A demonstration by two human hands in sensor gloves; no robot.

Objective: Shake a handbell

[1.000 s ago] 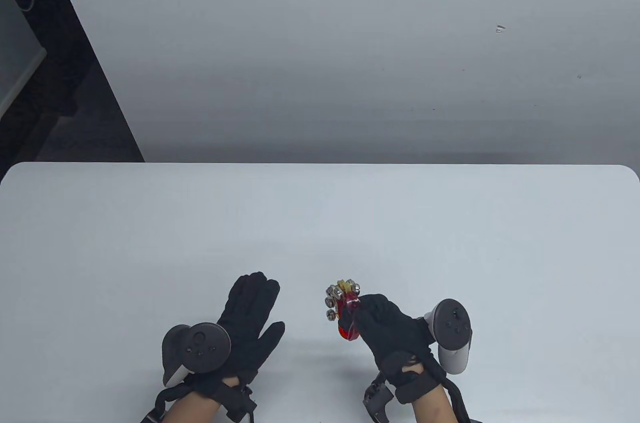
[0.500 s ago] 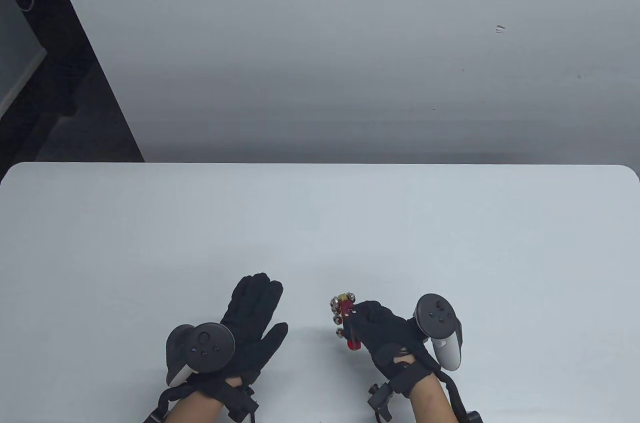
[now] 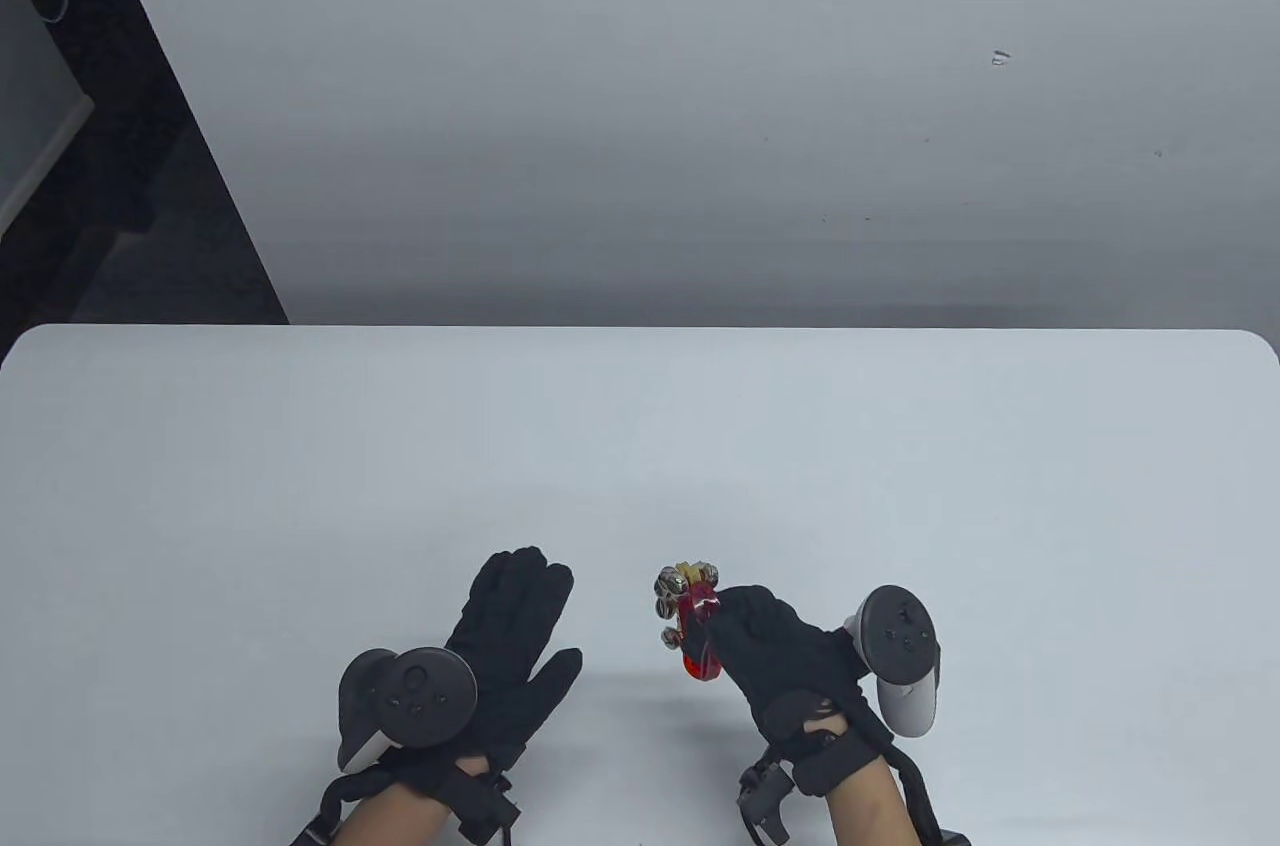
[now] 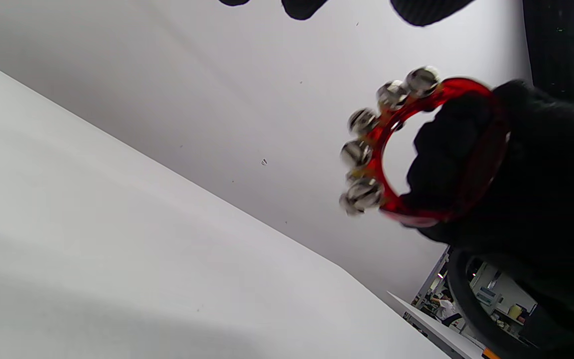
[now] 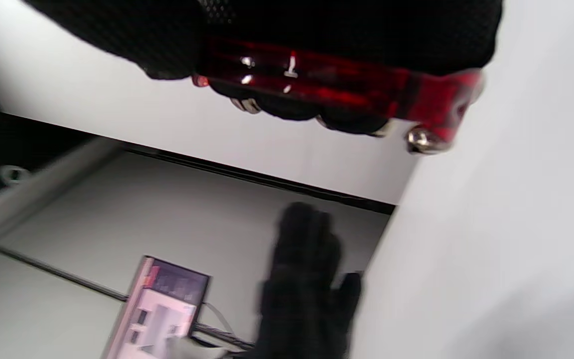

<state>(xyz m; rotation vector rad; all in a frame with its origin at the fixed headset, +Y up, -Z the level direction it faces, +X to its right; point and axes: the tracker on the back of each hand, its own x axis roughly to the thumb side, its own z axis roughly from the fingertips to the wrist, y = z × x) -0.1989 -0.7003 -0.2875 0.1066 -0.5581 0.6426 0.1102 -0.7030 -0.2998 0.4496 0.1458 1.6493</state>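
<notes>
Low near the front edge of the white surface [image 3: 640, 446], right hand [image 3: 775, 656] gripping the red handbell [image 3: 692, 621] ring, silver bells outward, left hand [image 3: 500, 646] flat, fingers spread, holding nothing, 2 hands apart

On the white desk [image 3: 640, 446], near its front edge, the right hand [image 3: 775, 651] grips a red handbell [image 3: 697, 631] by its ring, the silver jingles [image 3: 672, 586] pointing away from the person and to the left. The left hand [image 3: 500, 646] lies flat beside it, palm down, fingers together, thumb spread toward the bell, apart from it. A tracker [image 3: 405, 696] sits on the back of the left hand, another [image 3: 900, 656] on the right
</notes>
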